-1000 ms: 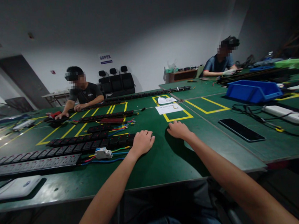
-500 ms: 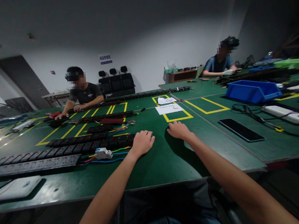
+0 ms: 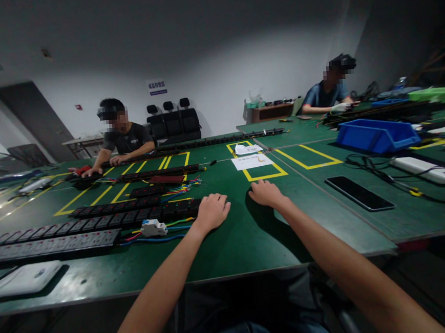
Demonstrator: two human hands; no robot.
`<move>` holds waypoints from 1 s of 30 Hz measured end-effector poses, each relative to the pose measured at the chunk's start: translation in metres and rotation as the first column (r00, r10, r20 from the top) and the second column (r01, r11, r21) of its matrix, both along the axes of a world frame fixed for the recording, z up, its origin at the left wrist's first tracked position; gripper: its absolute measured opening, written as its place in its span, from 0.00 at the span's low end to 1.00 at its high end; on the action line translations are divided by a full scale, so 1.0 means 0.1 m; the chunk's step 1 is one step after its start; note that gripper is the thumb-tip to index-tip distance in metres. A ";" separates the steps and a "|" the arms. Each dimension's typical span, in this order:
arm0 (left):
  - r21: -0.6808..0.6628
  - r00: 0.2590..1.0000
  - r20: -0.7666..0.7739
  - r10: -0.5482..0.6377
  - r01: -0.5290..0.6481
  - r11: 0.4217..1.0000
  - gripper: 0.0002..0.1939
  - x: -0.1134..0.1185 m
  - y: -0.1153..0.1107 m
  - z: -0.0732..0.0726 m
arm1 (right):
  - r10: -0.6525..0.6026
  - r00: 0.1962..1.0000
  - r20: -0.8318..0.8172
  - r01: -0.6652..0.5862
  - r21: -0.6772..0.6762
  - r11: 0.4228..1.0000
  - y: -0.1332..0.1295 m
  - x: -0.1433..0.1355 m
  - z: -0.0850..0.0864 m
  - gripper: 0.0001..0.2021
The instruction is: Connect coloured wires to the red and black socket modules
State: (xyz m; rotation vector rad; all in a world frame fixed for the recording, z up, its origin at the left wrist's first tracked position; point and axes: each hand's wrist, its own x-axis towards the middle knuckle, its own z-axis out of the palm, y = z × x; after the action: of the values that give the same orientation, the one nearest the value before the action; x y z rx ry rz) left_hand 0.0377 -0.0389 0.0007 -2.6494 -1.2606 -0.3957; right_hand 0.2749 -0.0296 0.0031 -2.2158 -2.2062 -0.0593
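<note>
Green workbench [image 3: 236, 247] | my left hand [image 3: 210, 212] rests palm-down, empty, fingers loosely curled, beside the black socket strip [image 3: 134, 215] | my right hand [image 3: 265, 193] flat, empty, on bare table.

Bare green counter [image 3: 232, 242] lies open around and between the left hand [image 3: 210, 212] and right hand [image 3: 265, 193]. Just left of the left hand, long black socket strips [image 3: 134, 214] and a small white breaker with coloured wires [image 3: 153, 227] block the way. A flat black phone [image 3: 359, 192] lies well apart to the right.
</note>
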 end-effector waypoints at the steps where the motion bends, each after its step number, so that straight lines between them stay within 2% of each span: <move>1: 0.001 1.000 0.000 -0.001 0.001 1.000 0.19 0.00 0.00 0.00 | 0.000 1.000 -0.001 0.000 0.000 1.000 0.00 0.00 0.00 0.22; 30: 0.000 1.000 -0.009 0.005 -0.005 1.000 0.19 0.00 0.01 0.00 | 0.004 1.000 -0.003 -0.004 -0.001 1.000 0.00 0.01 -0.01 0.23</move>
State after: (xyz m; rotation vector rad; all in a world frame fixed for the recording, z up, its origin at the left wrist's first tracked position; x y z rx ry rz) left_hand 0.0381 -0.0382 0.0005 -2.6445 -1.2645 -0.3818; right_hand 0.2758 -0.0294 0.0018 -2.2105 -2.2092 -0.0546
